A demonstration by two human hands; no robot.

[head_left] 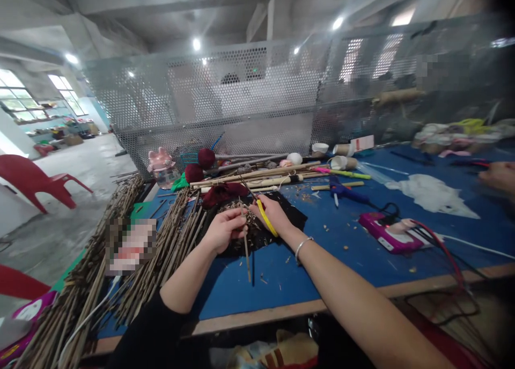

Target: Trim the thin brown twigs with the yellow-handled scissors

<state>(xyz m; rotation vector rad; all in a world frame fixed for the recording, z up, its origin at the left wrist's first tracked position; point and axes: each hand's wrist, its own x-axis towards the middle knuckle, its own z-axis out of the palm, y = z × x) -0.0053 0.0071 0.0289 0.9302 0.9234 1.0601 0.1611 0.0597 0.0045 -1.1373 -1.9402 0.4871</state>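
My left hand (226, 230) pinches a thin brown twig (247, 259), which hangs down between its fingers over the table. Close by on the right, my right hand (276, 214) is wrapped round yellow-handled scissors (265, 219), their dark blades angled up and to the left. Beneath both hands lies a black cloth (292, 219) strewn with small plant clippings (251, 227). Bundles of long dry twigs (179, 240) are spread to the left of my left hand. Whether the blades touch the twig I cannot tell.
A blue glue gun (341, 192) and a purple power strip (392, 235) with cables lie at right. Sticks, dark red balls (206, 158) and cups line the back, before a perforated metal screen (241, 101). Another person's hand (499, 177) shows at far right.
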